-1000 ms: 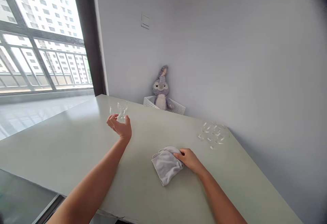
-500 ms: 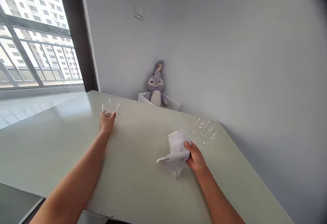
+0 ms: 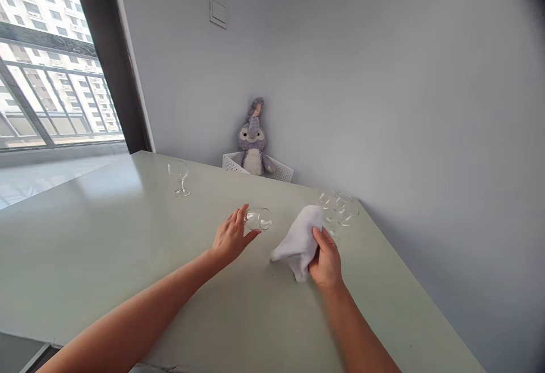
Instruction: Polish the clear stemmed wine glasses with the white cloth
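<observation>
A clear stemmed glass [image 3: 259,219] is tilted on its side in my left hand [image 3: 232,234], its rim pointing right toward the cloth. My fingers wrap its stem end, and the base is mostly hidden. My right hand [image 3: 327,256] grips a white cloth [image 3: 300,241], which hangs in folds to the left of the fingers. Another stemmed glass [image 3: 179,177] stands upright at the back left of the pale table [image 3: 204,322]. Behind the cloth, at the right, several clear glasses [image 3: 344,208] are grouped near the table edge, partly hidden.
A purple plush toy [image 3: 252,146] sits in a white perforated basket [image 3: 281,172] beyond the table's back edge. A grey wall with a switch [image 3: 218,11] rises behind. At the left is a window with a railing.
My left hand has moved right and nearer with a glass, which has gone from upright to tilted. My right hand has raised the cloth slightly. The view has shifted a little.
</observation>
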The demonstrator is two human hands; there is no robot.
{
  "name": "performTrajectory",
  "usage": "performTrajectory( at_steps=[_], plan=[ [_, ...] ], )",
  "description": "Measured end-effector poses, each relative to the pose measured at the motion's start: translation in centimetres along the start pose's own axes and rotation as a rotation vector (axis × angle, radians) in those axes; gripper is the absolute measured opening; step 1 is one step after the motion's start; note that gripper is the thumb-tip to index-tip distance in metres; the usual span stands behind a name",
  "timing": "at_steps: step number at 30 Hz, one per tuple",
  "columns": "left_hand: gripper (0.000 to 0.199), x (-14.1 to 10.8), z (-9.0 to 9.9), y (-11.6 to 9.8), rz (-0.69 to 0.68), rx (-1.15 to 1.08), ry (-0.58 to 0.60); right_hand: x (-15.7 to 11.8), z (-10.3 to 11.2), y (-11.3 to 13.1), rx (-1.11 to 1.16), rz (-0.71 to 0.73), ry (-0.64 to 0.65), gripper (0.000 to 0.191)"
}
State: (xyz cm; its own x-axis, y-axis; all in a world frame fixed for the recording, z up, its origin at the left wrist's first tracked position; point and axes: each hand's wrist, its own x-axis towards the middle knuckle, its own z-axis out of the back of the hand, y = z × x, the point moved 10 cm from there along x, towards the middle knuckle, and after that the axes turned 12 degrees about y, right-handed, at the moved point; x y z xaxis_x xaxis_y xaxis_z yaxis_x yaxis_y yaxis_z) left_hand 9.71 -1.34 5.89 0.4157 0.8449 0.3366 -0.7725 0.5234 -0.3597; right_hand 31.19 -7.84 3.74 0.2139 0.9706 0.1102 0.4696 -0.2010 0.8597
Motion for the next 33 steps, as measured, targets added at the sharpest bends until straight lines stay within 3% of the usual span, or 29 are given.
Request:
performTrajectory(
  at_steps=[4,7,11,14,17,20,22,25,29,33],
  plan=[
    [0.057,-0.3,-0.1,-1.6,-0.066,0.074,0.035,-2.4,-6.8,-0.7,-0.276,-0.035,0.387,0.041],
    [0.055,-0.4,0.2,-2.5,-0.096,0.099,0.044,-4.1,-9.5,-2.5,-0.502,-0.095,0.540,0.048],
    [0.053,-1.1,0.2,-4.1,-0.198,0.237,-0.001,-4.4,-9.1,-4.9,-0.591,-0.115,0.544,0.040],
    [0.047,-1.9,-0.4,-5.8,-0.314,0.312,-0.020,-3.7,-7.4,-6.1,-0.552,-0.110,0.431,0.028],
    [0.047,-2.4,-0.4,-6.7,-0.387,0.327,-0.054,-3.3,-6.3,-6.7,-0.365,-0.178,0.327,0.022],
    [0.046,-2.8,0.7,-7.2,-0.486,0.334,-0.127,-3.2,-6.3,-7.0,-0.051,-0.328,0.295,0.027],
    [0.039,-3.0,1.4,-7.4,-0.566,0.334,-0.175,-3.3,-6.4,-6.9,0.043,-0.402,0.299,0.029],
    [0.030,-2.7,1.9,-6.7,-0.591,0.271,-0.143,-3.1,-6.6,-5.7,-0.167,-0.334,0.396,0.022],
    [0.054,-1.6,0.6,-5.7,-0.558,0.063,0.103,-3.2,-7.6,-3.3,-0.749,-0.071,0.561,0.012],
    [0.056,-1.4,-0.5,-6.0,-0.551,-0.048,0.299,-3.2,-8.1,-3.3,-0.846,-0.088,0.682,0.012]
  ],
)
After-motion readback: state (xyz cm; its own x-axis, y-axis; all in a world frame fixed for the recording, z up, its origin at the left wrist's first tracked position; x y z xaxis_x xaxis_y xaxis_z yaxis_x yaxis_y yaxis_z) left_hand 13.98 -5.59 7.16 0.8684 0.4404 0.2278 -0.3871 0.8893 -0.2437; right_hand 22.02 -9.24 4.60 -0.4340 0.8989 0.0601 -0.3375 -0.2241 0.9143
